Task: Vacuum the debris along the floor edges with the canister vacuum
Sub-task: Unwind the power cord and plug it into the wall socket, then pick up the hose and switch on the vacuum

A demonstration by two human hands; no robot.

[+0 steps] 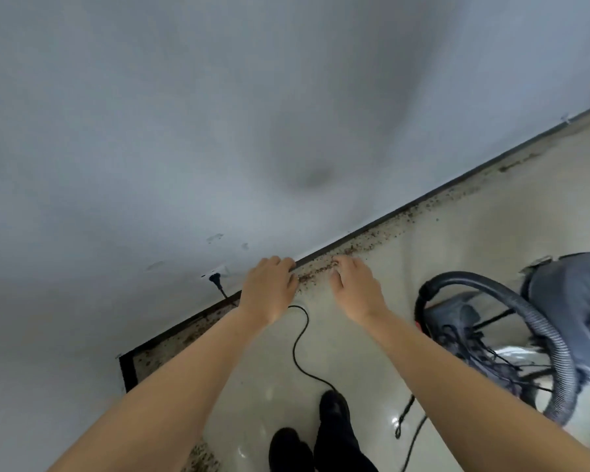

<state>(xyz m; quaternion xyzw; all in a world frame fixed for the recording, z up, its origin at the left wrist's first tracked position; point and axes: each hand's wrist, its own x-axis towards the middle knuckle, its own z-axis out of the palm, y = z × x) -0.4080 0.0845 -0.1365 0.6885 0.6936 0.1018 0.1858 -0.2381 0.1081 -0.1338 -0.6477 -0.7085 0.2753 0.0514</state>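
Brown crumbly debris (382, 235) lies in a band along the dark baseboard where the pale floor meets the grey wall. A grey canister vacuum (569, 301) stands on the floor at the right, its ribbed hose (542, 332) looping in front of it. Its black cord (300, 338) runs across the floor to a plug (215, 279) in a low wall socket. My left hand (269, 291) and my right hand (355, 287) are stretched forward over the debris, fingers relaxed, holding nothing.
My two dark shoes (321, 437) stand on the glossy floor near the cord. A tangle of black cable (484, 356) lies beside the vacuum. The wall (184, 131) fills the upper view, with a corner (126, 369) at the lower left.
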